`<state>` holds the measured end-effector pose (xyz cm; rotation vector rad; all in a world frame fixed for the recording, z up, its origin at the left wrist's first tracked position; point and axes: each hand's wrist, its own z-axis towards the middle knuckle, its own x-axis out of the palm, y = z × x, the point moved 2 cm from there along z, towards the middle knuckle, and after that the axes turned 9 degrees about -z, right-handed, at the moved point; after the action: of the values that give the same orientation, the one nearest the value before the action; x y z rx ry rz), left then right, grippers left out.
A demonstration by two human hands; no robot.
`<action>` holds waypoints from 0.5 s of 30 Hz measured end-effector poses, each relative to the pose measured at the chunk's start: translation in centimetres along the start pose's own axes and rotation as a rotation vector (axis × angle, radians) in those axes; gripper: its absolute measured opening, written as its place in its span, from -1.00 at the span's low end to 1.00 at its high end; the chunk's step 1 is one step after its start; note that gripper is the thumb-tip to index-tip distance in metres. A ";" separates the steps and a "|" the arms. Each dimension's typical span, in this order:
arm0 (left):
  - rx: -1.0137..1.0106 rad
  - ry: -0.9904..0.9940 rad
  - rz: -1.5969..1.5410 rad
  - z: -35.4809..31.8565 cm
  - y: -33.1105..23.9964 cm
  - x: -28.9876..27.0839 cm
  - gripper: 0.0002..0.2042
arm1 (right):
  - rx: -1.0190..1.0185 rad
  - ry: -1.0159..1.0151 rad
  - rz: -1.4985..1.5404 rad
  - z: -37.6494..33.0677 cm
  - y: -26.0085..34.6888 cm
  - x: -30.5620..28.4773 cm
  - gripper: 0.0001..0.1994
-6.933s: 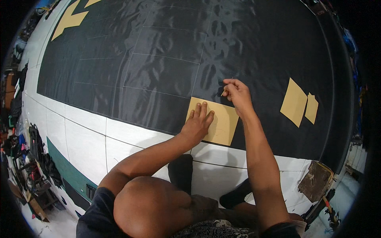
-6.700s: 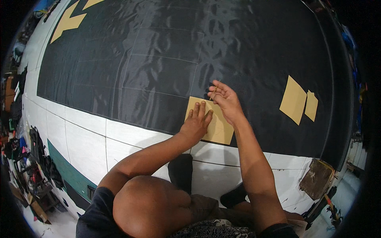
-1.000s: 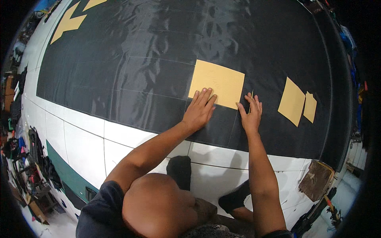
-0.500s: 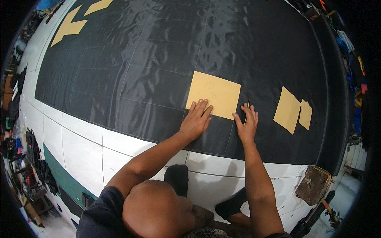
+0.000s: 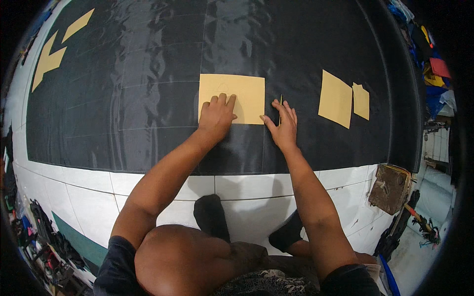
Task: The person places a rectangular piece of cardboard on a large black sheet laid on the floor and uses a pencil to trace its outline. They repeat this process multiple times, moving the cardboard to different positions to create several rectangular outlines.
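Observation:
A yellow rectangular card (image 5: 252, 93) lies on a wide sheet of black, shiny material (image 5: 163, 148) marked with thin pale lines. My left hand (image 5: 216, 118) presses on the card's lower left part with bent fingers slightly apart, holding nothing. At the card's lower right corner, the thumb of my right hand (image 5: 284, 129) touches the edge. A thin yellow pencil-like stick (image 5: 281, 106) is held between that hand's fingers, pointing away from me over the black sheet. Faint marks show on the card, partly covered by my left hand.
Two more yellow card pieces (image 5: 336, 101) lie to the right, others (image 5: 49, 61) at the far left. Along the right side the black sheet ends in a thick roll (image 5: 405, 98). A brown worn block (image 5: 389, 188) sits on white floor tiles (image 5: 148, 185) by its near end.
The whole view has shifted, so the sheet and cards appear lower left or higher. My left hand has slid farther up onto the card. My right hand stays by the card's corner with the stick.

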<state>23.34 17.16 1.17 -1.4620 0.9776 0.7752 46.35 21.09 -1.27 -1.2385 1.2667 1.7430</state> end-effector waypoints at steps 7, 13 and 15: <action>-0.071 0.041 0.042 1.0 0.7 -0.3 -0.31 | 0.272 -0.065 0.550 3.8 2.4 -2.0 -0.55; -0.060 0.021 0.089 1.6 0.9 0.2 -0.15 | 0.117 0.106 0.599 9.9 9.0 0.8 -0.60; -0.058 0.003 0.047 1.7 1.1 0.4 -0.13 | 0.112 0.266 0.670 11.6 11.2 1.6 -0.62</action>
<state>22.63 18.82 0.06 -1.4950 1.0021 0.8421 32.26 28.39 2.02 -1.0718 2.0855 1.9472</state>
